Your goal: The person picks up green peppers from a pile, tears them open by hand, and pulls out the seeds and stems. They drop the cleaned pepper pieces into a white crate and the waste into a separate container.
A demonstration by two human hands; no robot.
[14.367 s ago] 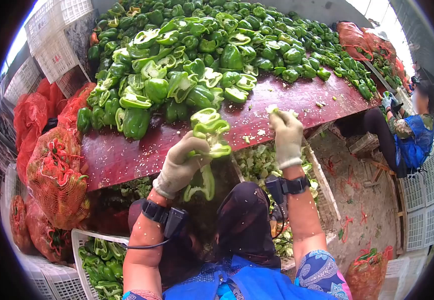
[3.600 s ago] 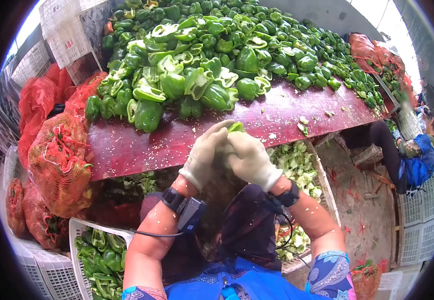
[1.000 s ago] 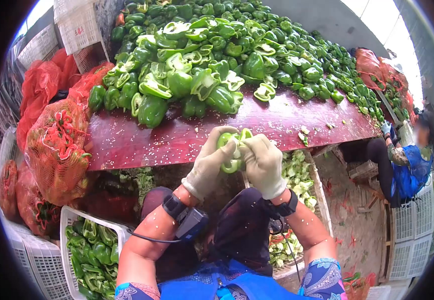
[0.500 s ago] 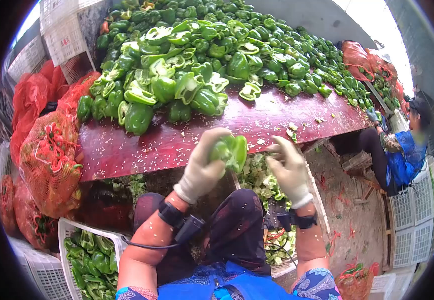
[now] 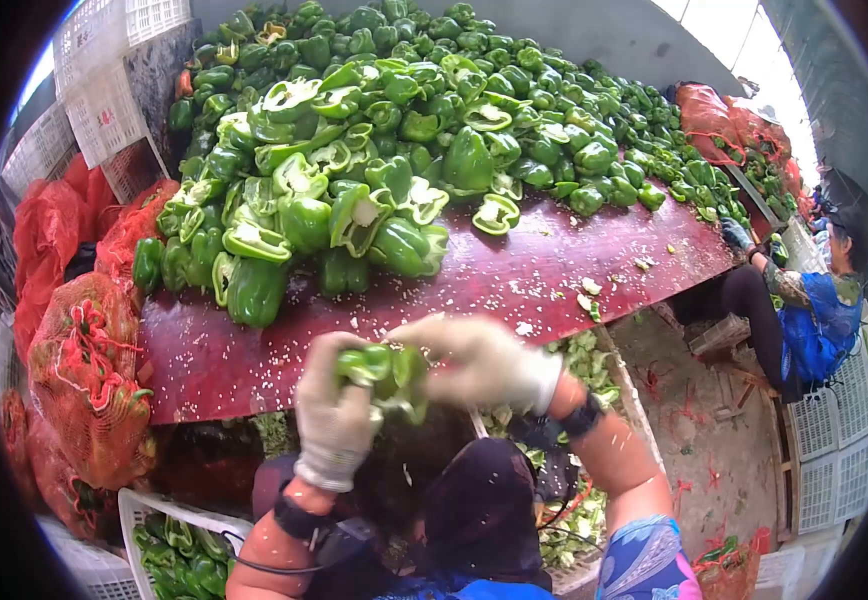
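Note:
A green bell pepper (image 5: 382, 368), cut open, is held over my lap just off the near edge of the table. My left hand (image 5: 336, 410), in a pale glove, is closed around its left side. My right hand (image 5: 489, 362), gloved too and blurred by motion, has its fingers on the pepper's right side. White seeds fall below the two hands. Beyond them a large heap of green peppers (image 5: 369, 225), whole and halved, covers the back of the dark red table (image 5: 514, 270).
Left are red mesh sacks (image 5: 89, 365) and stacked white crates (image 5: 104, 110). A white crate of pepper halves (image 5: 179, 550) stands at lower left. Pepper scraps (image 5: 579, 530) fill a container beside my right leg. Another person (image 5: 814, 300) sits at the far right.
My right hand has come left from apart onto the pepper, its wrist turned. My left hand has moved left and down with the pepper. The view has shifted slightly.

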